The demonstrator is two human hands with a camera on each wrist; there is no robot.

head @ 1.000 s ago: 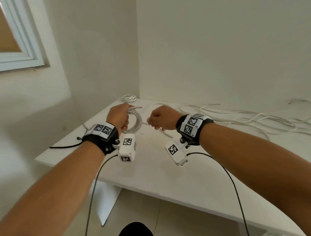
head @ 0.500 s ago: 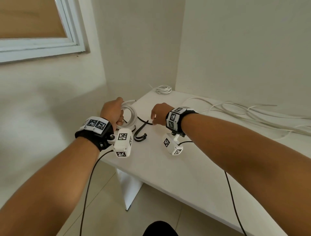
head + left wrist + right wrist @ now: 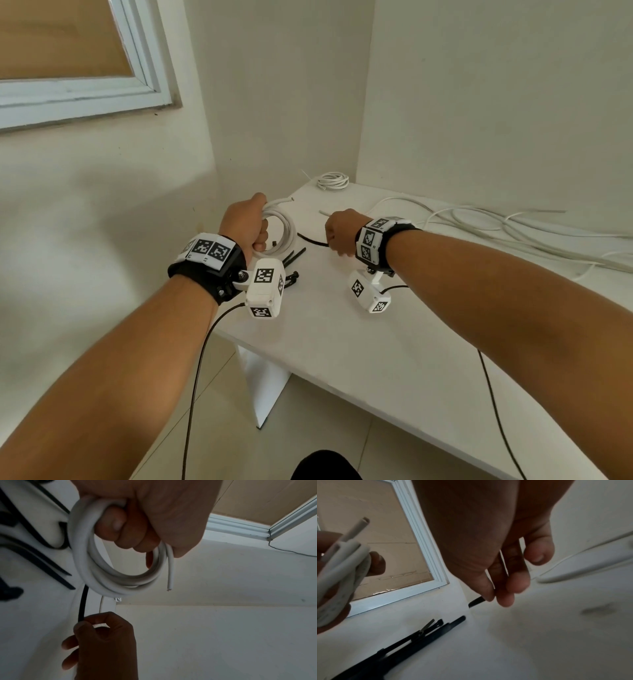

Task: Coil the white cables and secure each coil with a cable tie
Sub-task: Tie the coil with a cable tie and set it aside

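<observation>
My left hand (image 3: 245,222) (image 3: 137,520) grips a coil of white cable (image 3: 281,228) (image 3: 106,577) (image 3: 339,572) above the table's left corner, one loose end sticking out. My right hand (image 3: 340,233) (image 3: 102,635) (image 3: 501,588) pinches one end of a black cable tie (image 3: 310,238) (image 3: 82,604) (image 3: 476,601), which runs from the hand toward the coil. Several more black cable ties (image 3: 293,257) (image 3: 412,639) (image 3: 34,550) lie on the table under the coil.
The white table (image 3: 376,342) stands in a corner against two walls. A finished small coil (image 3: 332,180) lies at its far corner. Long loose white cables (image 3: 496,226) sprawl over the right side. A window (image 3: 68,68) is on the left wall.
The view has swung left. My right hand has picked up a black cable tie and holds it out beside the coil, which my left hand has kept gripping.
</observation>
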